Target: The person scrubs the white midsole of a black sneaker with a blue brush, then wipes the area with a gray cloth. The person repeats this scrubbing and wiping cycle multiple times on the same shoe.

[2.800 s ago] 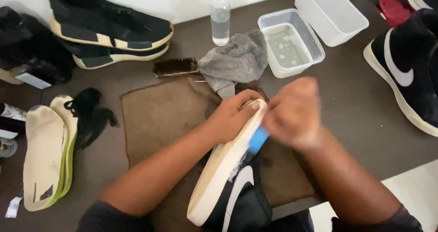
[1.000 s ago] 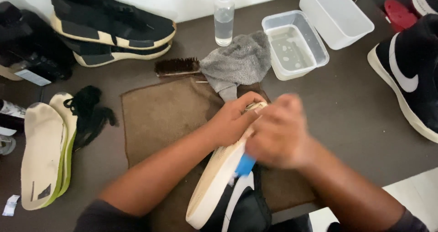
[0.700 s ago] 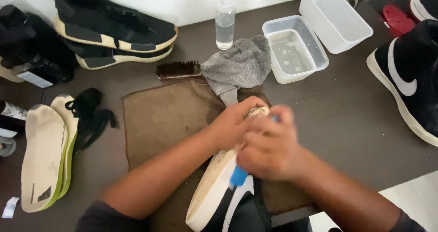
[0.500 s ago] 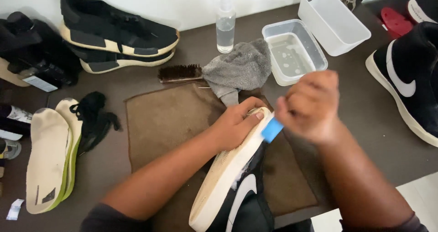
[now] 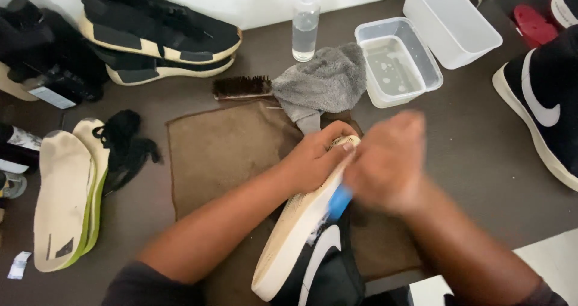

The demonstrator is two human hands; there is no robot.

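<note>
Blue is the brush [image 5: 339, 201] gripped in the right hand [image 5: 385, 161], whose fingers are curled shut around it; the hand is blurred, and the brush head meets the pale sole edge of a black shoe [image 5: 310, 246] with a white side mark. The left hand [image 5: 316, 158] clasps that shoe's toe end, holding it on its side over a brown cloth [image 5: 223, 149] at the near middle of the table [image 5: 469, 155]. White foam shows on the sole edge just below the brush, so the scrubbing looks to be under way; the sole is yet tan and dull, so I judge the cleaning well short of done, with no wiping seen. Just beyond the hands lies one grey towel [image 5: 322, 83], and left of it one dark bristle brush [image 5: 241, 87]. Farther back stand one clear bottle [image 5: 305, 23], one shallow tub [image 5: 397, 62] of cloudy water and one white bin [image 5: 451, 20]. At far left sit two black shoes with cream soles [image 5: 159, 38]; at near left two insoles [image 5: 66, 197] and one heap of black laces [image 5: 123, 143]. One more black shoe [image 5: 545, 107] lies at the right edge. That makes four whole shoes in plain view, two brushes, two cloths.
</note>
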